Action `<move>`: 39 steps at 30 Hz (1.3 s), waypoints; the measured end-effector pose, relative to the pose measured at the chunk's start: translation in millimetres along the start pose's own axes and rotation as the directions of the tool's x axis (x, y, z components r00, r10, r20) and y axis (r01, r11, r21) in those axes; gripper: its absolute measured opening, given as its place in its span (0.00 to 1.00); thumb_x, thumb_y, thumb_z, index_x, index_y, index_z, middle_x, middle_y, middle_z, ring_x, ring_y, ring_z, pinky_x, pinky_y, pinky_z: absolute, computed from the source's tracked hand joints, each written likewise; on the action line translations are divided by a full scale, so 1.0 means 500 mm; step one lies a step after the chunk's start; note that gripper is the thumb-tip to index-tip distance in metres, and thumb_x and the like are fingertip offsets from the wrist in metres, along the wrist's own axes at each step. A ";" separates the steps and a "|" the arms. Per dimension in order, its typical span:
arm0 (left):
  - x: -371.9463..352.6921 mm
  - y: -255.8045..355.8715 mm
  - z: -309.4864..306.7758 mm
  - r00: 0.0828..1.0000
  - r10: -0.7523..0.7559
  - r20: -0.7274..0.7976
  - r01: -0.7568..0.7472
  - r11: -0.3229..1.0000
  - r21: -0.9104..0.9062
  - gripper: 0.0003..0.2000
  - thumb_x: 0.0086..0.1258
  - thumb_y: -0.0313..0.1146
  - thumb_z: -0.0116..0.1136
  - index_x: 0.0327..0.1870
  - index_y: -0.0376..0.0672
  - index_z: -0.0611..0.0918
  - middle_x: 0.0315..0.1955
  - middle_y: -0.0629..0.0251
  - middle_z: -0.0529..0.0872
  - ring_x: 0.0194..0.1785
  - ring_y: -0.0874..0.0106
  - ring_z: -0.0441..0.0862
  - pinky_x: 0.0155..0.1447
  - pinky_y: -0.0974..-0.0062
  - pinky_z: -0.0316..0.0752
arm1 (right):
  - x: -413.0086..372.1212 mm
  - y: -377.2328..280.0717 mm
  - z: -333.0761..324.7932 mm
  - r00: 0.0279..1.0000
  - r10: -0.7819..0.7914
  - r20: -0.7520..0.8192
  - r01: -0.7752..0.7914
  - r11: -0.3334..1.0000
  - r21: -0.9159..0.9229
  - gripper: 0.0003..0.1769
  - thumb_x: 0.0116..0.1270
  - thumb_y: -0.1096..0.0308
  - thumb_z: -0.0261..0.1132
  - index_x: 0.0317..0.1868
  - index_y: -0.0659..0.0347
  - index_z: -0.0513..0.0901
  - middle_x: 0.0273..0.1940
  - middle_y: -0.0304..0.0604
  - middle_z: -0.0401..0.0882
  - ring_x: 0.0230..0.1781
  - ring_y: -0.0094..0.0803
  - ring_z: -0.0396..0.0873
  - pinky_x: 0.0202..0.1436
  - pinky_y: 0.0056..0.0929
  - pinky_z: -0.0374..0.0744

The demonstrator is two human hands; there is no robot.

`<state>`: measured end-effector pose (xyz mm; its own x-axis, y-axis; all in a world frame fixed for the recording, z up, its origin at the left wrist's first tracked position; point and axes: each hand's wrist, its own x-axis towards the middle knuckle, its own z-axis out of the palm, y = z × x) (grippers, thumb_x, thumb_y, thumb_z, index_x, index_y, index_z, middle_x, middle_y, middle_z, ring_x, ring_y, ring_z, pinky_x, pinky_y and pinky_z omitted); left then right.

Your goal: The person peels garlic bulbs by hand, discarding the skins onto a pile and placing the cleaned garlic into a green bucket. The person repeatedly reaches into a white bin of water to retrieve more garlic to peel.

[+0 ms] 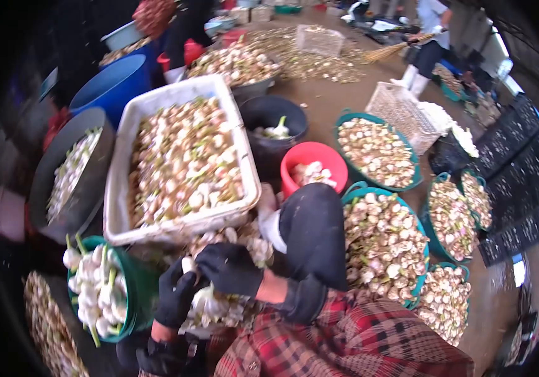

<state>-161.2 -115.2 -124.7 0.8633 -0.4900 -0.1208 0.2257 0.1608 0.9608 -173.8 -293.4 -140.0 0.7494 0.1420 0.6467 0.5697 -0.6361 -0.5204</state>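
Both my hands wear black gloves and work low in the middle of the view. My left hand (175, 295) grips a white garlic bulb (189, 265) from below. My right hand (230, 267) closes over the same bulb from above and the right. Under the hands lies a heap of garlic (216, 311) on my lap. A green bucket (134, 295) with peeled white bulbs stands just left of my left hand.
A large white tub (119, 188) of unpeeled garlic stands right ahead. Around it are a red bucket (326, 160), a black bucket (263, 113), several teal baskets (376, 191) of garlic at right, a grey basin (87, 201) at left. A person sweeps at the far right.
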 end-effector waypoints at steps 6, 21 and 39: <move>0.055 0.030 -0.028 0.973 -0.202 0.112 0.132 0.884 0.449 0.18 0.66 0.44 0.62 0.42 0.35 0.79 0.28 0.71 0.80 0.26 0.83 0.73 0.31 0.83 0.69 | -0.015 0.049 0.036 0.969 0.219 0.112 -0.231 0.966 0.119 0.06 0.59 0.68 0.62 0.34 0.60 0.75 0.28 0.50 0.78 0.28 0.52 0.78 0.31 0.47 0.75; 0.106 -0.089 -0.079 0.972 0.201 -0.122 -0.116 0.862 0.493 0.18 0.63 0.33 0.67 0.50 0.32 0.80 0.38 0.61 0.83 0.38 0.71 0.80 0.45 0.73 0.75 | 0.010 0.108 0.095 0.749 0.585 0.312 -0.662 0.679 0.317 0.09 0.61 0.68 0.67 0.35 0.66 0.80 0.26 0.51 0.78 0.27 0.36 0.78 0.35 0.35 0.75; 0.088 -0.056 -0.122 0.961 -0.276 -0.030 0.240 0.881 -0.407 0.14 0.70 0.31 0.53 0.52 0.34 0.76 0.41 0.52 0.83 0.35 0.70 0.84 0.37 0.72 0.80 | 0.164 0.186 -0.007 0.594 0.152 0.790 -0.274 0.962 0.021 0.19 0.54 0.57 0.71 0.41 0.62 0.83 0.39 0.53 0.81 0.40 0.50 0.81 0.45 0.43 0.78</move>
<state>-102.1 -88.9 -172.4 0.7806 -0.4892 -0.3890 0.5904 0.3729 0.7158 -60.4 -343.7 -133.4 0.7983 0.5869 -0.1354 0.3496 -0.6345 -0.6893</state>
